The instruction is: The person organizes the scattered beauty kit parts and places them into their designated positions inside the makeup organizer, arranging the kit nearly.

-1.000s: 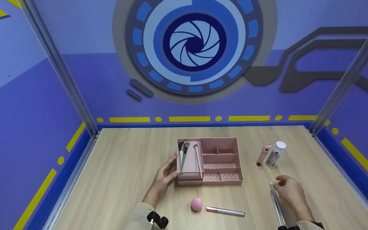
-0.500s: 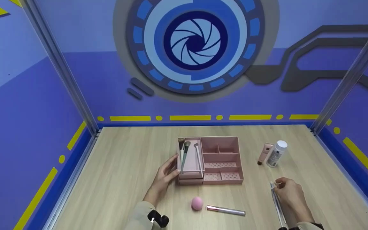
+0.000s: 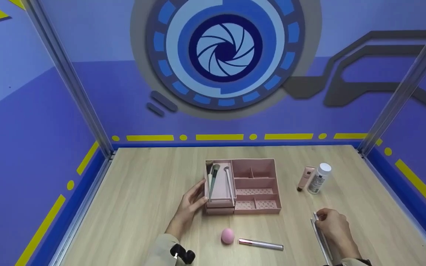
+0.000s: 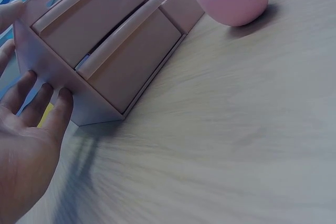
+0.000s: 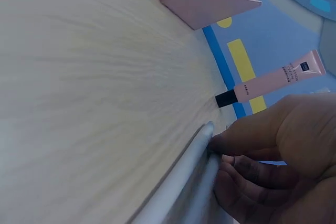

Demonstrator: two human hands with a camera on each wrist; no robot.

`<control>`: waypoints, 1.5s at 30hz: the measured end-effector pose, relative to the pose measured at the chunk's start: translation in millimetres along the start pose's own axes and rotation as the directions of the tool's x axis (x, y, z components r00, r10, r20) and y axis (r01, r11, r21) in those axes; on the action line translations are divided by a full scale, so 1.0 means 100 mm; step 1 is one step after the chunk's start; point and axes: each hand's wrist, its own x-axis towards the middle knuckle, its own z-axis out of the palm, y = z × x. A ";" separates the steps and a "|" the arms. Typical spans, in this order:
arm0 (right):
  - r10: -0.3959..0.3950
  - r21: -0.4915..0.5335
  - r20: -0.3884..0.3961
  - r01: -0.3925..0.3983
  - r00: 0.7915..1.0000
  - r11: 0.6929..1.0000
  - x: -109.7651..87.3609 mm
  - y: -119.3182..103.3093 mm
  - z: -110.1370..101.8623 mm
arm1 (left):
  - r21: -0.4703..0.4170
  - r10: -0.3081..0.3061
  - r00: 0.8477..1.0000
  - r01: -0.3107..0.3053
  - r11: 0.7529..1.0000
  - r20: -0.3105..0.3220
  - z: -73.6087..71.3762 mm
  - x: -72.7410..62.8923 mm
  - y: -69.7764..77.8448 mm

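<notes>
A pink makeup organizer [image 3: 257,184] stands mid-table. My left hand [image 3: 189,207] rests at its left side; in the left wrist view the fingertips [image 4: 64,95] touch the side wall, thumb at the upper edge. Several makeup brushes [image 3: 215,177] lie in its left tray. My right hand [image 3: 335,225] is at two slim white sticks with tapered ends on the right. Thumb and fingers pinch one white stick [image 5: 202,184] near its tip. The other white stick [image 5: 176,179] lies beside it. Their near ends are hidden at the right wrist.
A pink makeup sponge [image 3: 227,236] and a silver tube [image 3: 261,244] lie in front of the organizer. Beyond my right hand are a pink cream tube [image 3: 305,178] and a white-capped bottle [image 3: 319,178]. Blue panels [image 3: 235,127] wall the table.
My right hand has moved slightly down toward me, and the tips of the two white sticks now show apart. The left hand and the organizer have stayed put.
</notes>
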 end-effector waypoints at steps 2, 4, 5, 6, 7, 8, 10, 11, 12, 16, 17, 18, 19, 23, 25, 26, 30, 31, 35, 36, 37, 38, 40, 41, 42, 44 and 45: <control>-0.001 -0.010 0.001 0.001 1.000 1.000 0.00 -0.01 0.00 | -0.001 0.000 1.000 0.000 1.000 0.002 -0.01 0.00 0.00; 0.006 -0.013 0.001 -0.006 1.000 1.000 0.01 -0.02 0.01 | 0.006 0.007 1.000 -0.007 1.000 0.005 -0.01 0.00 0.00; 0.013 -0.012 0.003 -0.013 1.000 1.000 0.02 -0.02 0.01 | 0.012 0.011 1.000 -0.011 1.000 0.005 -0.01 0.00 -0.01; 0.022 -0.011 0.007 -0.022 1.000 1.000 0.02 -0.02 0.02 | 0.017 0.015 1.000 -0.015 1.000 0.004 -0.01 0.00 -0.01; 0.032 -0.011 0.014 -0.032 0.999 0.999 0.02 -0.03 0.02 | 0.021 0.024 1.000 -0.024 0.999 0.006 -0.01 0.00 -0.01; 0.042 -0.011 0.018 -0.042 0.999 0.999 0.02 -0.03 0.02 | 0.021 0.030 1.000 -0.030 0.999 0.008 -0.01 0.01 -0.01; 0.041 -0.016 0.019 -0.041 0.999 0.999 0.02 -0.03 0.02 | 0.026 0.034 0.999 -0.034 0.999 0.009 -0.01 0.01 0.00; 0.031 -0.021 0.015 -0.030 0.999 0.999 0.02 -0.02 0.02 | 0.025 0.031 0.999 -0.031 0.999 0.010 -0.01 0.00 0.00; 0.019 -0.028 0.010 -0.018 1.000 0.999 0.01 -0.02 0.02 | 0.025 0.030 0.999 -0.031 0.999 0.010 0.00 0.00 0.01; -0.017 -0.041 -0.009 0.017 1.000 0.999 0.01 -0.01 0.02 | 0.027 0.008 1.000 -0.008 1.000 0.006 0.00 0.00 0.02; -0.005 -0.032 -0.004 0.005 1.000 0.999 0.01 -0.02 0.01 | 0.029 0.014 1.000 -0.014 0.999 0.008 0.00 0.00 0.02; 0.005 -0.025 0.000 -0.005 1.000 1.000 0.01 -0.03 0.01 | 0.033 0.023 1.000 -0.023 0.999 0.010 0.00 0.00 0.02; 0.014 -0.016 0.004 -0.014 1.000 1.000 0.01 -0.04 0.01 | 0.033 0.029 1.000 -0.030 0.999 0.012 0.00 0.00 0.02; 0.012 -0.003 -0.001 -0.012 1.000 1.000 0.02 -0.09 -0.03 | 0.047 0.060 0.998 -0.061 0.997 0.022 0.00 0.01 0.01; -0.009 -0.009 -0.014 0.008 1.000 1.000 0.02 -0.11 -0.05 | 0.042 0.063 0.998 -0.064 0.997 0.022 -0.01 0.01 0.01; -0.024 -0.014 -0.023 0.024 0.999 1.000 0.02 -0.13 -0.07 | 0.041 0.063 0.998 -0.064 0.997 0.022 -0.01 0.01 0.01; -0.070 -0.011 -0.048 0.070 0.996 0.997 0.02 -0.20 -0.09 | 0.018 0.049 0.999 -0.049 0.999 0.016 0.00 0.01 0.00; -0.085 -0.009 -0.059 0.084 0.995 0.996 0.01 -0.23 -0.09 | 0.018 0.045 0.999 -0.045 0.999 0.014 0.00 0.01 0.00; -0.144 -0.002 -0.097 0.144 0.985 0.990 0.01 -0.33 -0.07 | 0.020 0.030 1.000 -0.030 0.999 0.008 0.00 0.01 0.00; -0.161 -0.004 -0.108 0.162 0.981 0.987 0.01 -0.35 -0.07 | 0.023 0.029 1.000 -0.029 0.999 0.008 0.00 0.00 0.00; -0.177 -0.006 -0.118 0.178 0.977 0.984 0.01 -0.38 -0.07 | 0.019 0.027 1.000 -0.028 0.999 0.009 0.00 0.00 0.01; -0.191 -0.008 -0.126 0.191 0.974 0.982 0.01 -0.41 -0.06 | 0.016 0.026 1.000 -0.026 1.000 0.010 0.00 0.00 0.01; -0.211 -0.004 -0.138 0.212 0.968 0.977 0.02 -0.47 -0.06 | 0.015 0.022 1.000 -0.022 1.000 0.012 0.00 0.00 0.01; -0.220 -0.003 -0.147 0.222 0.964 0.975 0.03 -0.51 -0.06 | 0.017 0.022 1.000 -0.022 1.000 0.014 0.00 0.00 0.01; -0.226 0.000 -0.154 0.228 0.962 0.974 0.03 -0.54 -0.05 | 0.021 0.023 1.000 -0.024 1.000 0.016 -0.01 0.00 0.01; -0.245 0.003 -0.174 0.250 0.954 0.968 0.04 -0.60 -0.05 | 0.032 0.027 0.999 -0.028 0.999 0.019 -0.01 0.00 0.01; -0.253 0.006 -0.178 0.259 0.951 0.966 0.04 -0.63 -0.05 | 0.038 0.030 0.999 -0.030 0.999 0.021 -0.01 -0.01 0.01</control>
